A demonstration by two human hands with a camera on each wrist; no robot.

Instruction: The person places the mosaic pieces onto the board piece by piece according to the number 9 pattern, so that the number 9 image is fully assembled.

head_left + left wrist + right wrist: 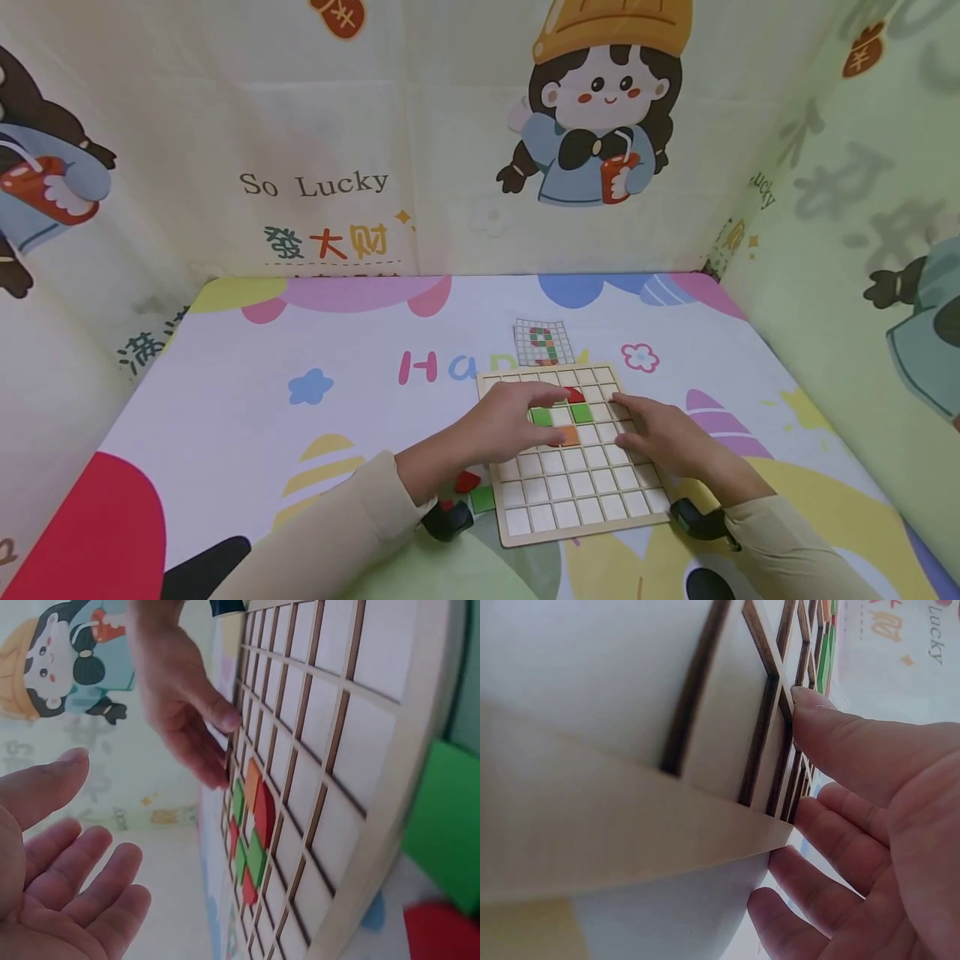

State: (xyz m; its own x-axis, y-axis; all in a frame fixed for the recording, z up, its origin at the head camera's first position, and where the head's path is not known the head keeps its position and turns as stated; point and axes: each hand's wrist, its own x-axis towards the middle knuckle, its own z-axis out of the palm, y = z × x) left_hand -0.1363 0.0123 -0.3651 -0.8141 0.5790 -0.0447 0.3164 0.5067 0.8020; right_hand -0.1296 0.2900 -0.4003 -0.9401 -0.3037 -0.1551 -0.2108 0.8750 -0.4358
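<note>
A square wooden grid board (585, 532) with white cells lies on the table. Red, green and orange tiles sit in its upper cells; a green tile (581, 412), an orange tile (571, 435) and a red rounded tile (574, 395) show between the hands. My left hand (517, 417) hovers over the board's left half, thumb and fingers spread apart. Nothing lies in that palm (67, 885) in the left wrist view. At the board's right edge is my right hand (667, 433), its thumb (832, 735) over the grid and its loosely bent fingers beside the rim.
Behind the board lies a paper card (544, 342) with a coloured grid pattern. Loose pieces, including a green tile (482, 499) and a red piece (467, 482), lie by the board's left edge, partly behind the left wrist. Printed cloth walls stand around the table.
</note>
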